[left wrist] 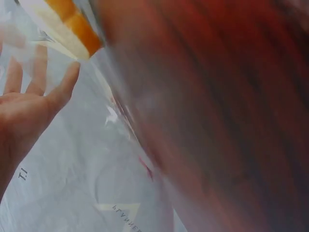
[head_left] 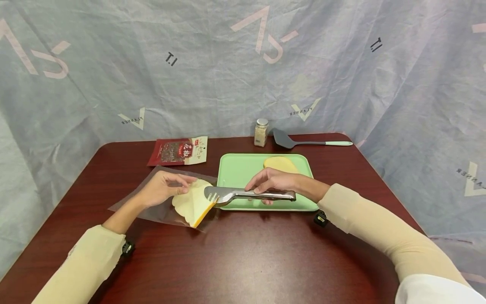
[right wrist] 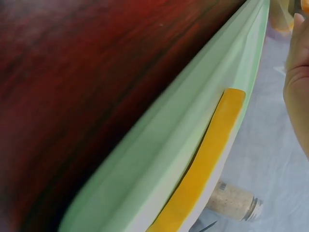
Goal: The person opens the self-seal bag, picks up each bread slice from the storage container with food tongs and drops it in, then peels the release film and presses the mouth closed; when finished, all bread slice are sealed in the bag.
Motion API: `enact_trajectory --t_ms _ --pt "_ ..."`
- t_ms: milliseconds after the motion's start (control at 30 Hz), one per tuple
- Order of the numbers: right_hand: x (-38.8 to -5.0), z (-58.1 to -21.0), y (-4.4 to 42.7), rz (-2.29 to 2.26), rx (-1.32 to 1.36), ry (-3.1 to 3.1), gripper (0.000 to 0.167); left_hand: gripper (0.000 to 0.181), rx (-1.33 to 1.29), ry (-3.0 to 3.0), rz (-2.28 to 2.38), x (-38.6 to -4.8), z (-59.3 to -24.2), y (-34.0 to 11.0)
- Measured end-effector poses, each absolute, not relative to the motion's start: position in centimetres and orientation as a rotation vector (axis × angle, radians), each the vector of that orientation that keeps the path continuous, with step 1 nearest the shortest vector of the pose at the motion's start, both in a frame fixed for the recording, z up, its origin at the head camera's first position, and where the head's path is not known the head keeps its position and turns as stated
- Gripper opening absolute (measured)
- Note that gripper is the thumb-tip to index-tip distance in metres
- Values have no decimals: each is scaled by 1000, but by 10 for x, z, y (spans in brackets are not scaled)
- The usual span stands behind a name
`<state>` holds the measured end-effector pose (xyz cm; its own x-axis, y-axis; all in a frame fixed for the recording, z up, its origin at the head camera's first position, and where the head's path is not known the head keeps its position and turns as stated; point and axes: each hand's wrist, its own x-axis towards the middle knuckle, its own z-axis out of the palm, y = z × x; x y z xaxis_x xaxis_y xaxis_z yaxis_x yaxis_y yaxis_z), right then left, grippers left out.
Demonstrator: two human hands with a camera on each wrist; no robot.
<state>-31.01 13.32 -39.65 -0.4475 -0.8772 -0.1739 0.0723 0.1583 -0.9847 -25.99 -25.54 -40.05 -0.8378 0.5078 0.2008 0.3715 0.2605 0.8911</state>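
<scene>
In the head view, metal tongs are gripped by my right hand, their tips on a pale, scalloped slice with an orange edge. My left hand pinches that slice at its upper left side, thumb and fingers at the edge. A clear plastic sheet or bag lies beneath and around the slice. In the left wrist view the left hand has its thumb at the slice's corner. The right wrist view shows part of the right hand beyond the tray.
A green tray holds another yellow-edged piece, also seen close in the right wrist view. Behind stand a spice jar, a dark spatula and a red seasoning packet. A grey cloth hangs behind the table.
</scene>
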Motion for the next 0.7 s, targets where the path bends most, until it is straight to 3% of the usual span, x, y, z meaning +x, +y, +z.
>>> enact_trajectory --t_ms 700 --pt "-314 -395 119 -1437 -812 1613 31 6 860 2327 1747 -258 -399 -248"
